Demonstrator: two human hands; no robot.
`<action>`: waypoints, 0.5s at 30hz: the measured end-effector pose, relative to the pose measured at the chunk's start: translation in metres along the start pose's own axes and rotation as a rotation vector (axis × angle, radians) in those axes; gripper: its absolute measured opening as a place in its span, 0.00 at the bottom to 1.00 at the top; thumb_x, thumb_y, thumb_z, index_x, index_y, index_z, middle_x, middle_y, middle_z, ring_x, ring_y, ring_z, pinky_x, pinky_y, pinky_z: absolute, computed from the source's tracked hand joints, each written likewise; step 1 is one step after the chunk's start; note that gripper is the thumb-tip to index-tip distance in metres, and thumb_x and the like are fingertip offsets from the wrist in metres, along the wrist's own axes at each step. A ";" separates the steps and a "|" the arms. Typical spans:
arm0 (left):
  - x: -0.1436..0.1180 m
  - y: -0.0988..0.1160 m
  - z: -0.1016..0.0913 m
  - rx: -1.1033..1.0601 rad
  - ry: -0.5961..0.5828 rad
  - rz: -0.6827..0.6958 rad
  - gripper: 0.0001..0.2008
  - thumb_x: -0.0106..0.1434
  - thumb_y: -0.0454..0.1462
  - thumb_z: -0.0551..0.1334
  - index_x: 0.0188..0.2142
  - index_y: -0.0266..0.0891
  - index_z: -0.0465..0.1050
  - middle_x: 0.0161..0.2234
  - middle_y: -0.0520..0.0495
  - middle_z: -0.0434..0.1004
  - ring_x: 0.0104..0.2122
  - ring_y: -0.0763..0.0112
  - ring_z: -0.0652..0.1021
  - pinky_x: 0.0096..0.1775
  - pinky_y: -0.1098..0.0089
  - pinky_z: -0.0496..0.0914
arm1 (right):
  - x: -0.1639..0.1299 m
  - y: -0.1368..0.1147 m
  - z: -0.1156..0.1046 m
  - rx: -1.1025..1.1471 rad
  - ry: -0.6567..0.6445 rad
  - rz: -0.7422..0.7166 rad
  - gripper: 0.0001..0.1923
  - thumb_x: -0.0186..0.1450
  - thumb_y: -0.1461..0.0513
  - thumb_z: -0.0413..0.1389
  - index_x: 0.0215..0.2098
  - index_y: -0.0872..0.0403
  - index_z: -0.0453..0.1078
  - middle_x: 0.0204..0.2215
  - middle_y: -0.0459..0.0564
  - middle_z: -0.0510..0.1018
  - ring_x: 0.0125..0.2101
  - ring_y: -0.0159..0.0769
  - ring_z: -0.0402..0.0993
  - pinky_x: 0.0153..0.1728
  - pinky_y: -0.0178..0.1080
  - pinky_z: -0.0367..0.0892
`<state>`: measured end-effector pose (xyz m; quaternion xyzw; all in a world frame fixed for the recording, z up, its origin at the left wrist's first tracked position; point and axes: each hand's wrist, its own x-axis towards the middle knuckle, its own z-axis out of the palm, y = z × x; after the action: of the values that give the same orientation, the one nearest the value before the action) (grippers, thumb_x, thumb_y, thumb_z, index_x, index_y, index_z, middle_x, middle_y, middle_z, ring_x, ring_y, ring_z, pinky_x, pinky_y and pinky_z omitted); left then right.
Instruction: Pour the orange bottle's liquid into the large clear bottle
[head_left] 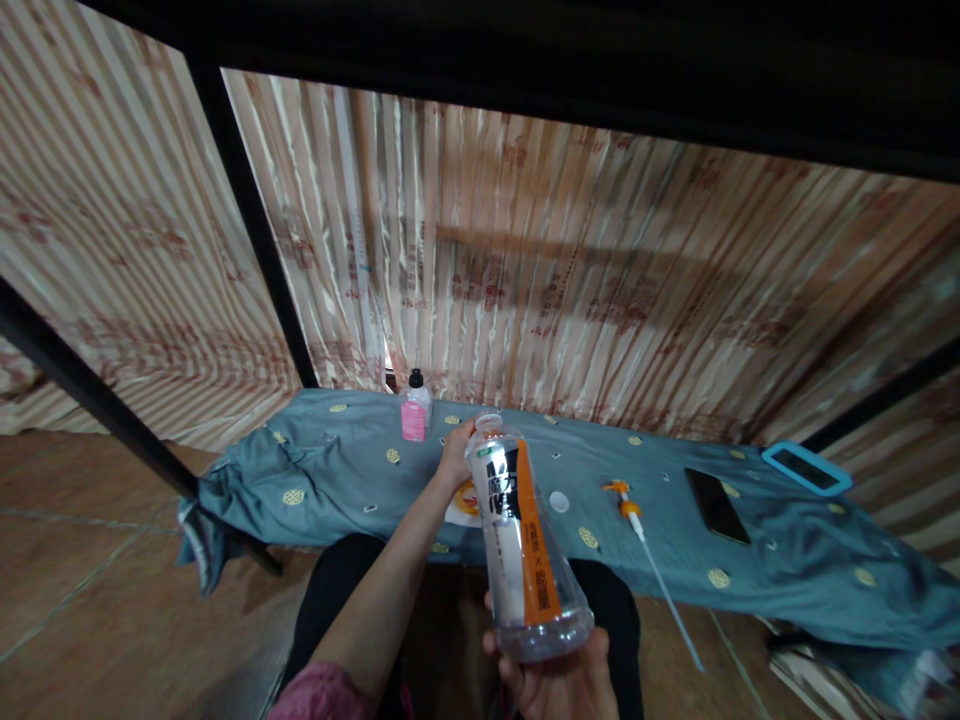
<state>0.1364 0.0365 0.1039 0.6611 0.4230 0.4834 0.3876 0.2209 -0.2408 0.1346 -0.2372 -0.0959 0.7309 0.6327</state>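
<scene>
My right hand grips the base of a clear plastic bottle with an orange, black and white label, tilted so its open neck points away from me. My left hand reaches forward beside the bottle's neck, over a white and orange packet lying on the blue-grey sheet; whether it touches the packet is hidden. A white bottle cap lies on the sheet just right of the bottle.
A small bottle with a pink label and black cap stands at the back. An orange pump head with a long white tube lies to the right, then a black phone and a blue-framed device. Striped curtains hang behind black bed-frame bars.
</scene>
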 end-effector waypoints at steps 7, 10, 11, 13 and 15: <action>0.000 -0.001 -0.001 0.007 -0.022 0.027 0.07 0.60 0.35 0.67 0.38 0.35 0.82 0.39 0.41 0.88 0.41 0.59 0.84 0.48 0.63 0.78 | 0.000 0.000 0.001 -0.025 -0.010 -0.012 0.28 0.49 0.41 0.77 0.41 0.48 0.88 0.42 0.55 0.92 0.38 0.45 0.91 0.36 0.31 0.83; 0.000 -0.003 -0.001 0.006 -0.023 0.044 0.08 0.59 0.36 0.67 0.37 0.36 0.83 0.39 0.41 0.88 0.40 0.59 0.84 0.47 0.64 0.79 | 0.001 0.000 0.000 -0.026 -0.014 -0.008 0.28 0.49 0.41 0.77 0.40 0.49 0.88 0.42 0.55 0.92 0.38 0.45 0.91 0.37 0.31 0.83; 0.001 -0.004 -0.001 0.005 -0.023 0.049 0.08 0.59 0.36 0.67 0.37 0.36 0.83 0.38 0.41 0.88 0.40 0.59 0.84 0.46 0.64 0.79 | 0.001 0.000 0.000 -0.026 -0.014 -0.007 0.28 0.49 0.41 0.77 0.40 0.49 0.88 0.42 0.55 0.92 0.38 0.45 0.91 0.37 0.32 0.83; 0.002 -0.007 -0.001 0.001 -0.024 0.060 0.08 0.59 0.37 0.67 0.37 0.36 0.82 0.38 0.42 0.88 0.40 0.59 0.84 0.45 0.64 0.79 | 0.001 0.000 -0.001 -0.026 -0.013 -0.005 0.28 0.49 0.41 0.77 0.40 0.49 0.88 0.42 0.55 0.92 0.38 0.46 0.91 0.37 0.32 0.83; 0.003 -0.009 0.000 -0.005 -0.029 0.072 0.08 0.60 0.38 0.67 0.36 0.36 0.82 0.37 0.42 0.88 0.39 0.59 0.84 0.45 0.64 0.79 | 0.001 0.000 0.000 -0.023 -0.014 -0.003 0.28 0.48 0.41 0.77 0.41 0.48 0.88 0.43 0.55 0.92 0.38 0.46 0.91 0.37 0.32 0.83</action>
<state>0.1354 0.0424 0.0961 0.6820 0.3922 0.4884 0.3776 0.2215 -0.2402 0.1343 -0.2394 -0.1092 0.7304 0.6303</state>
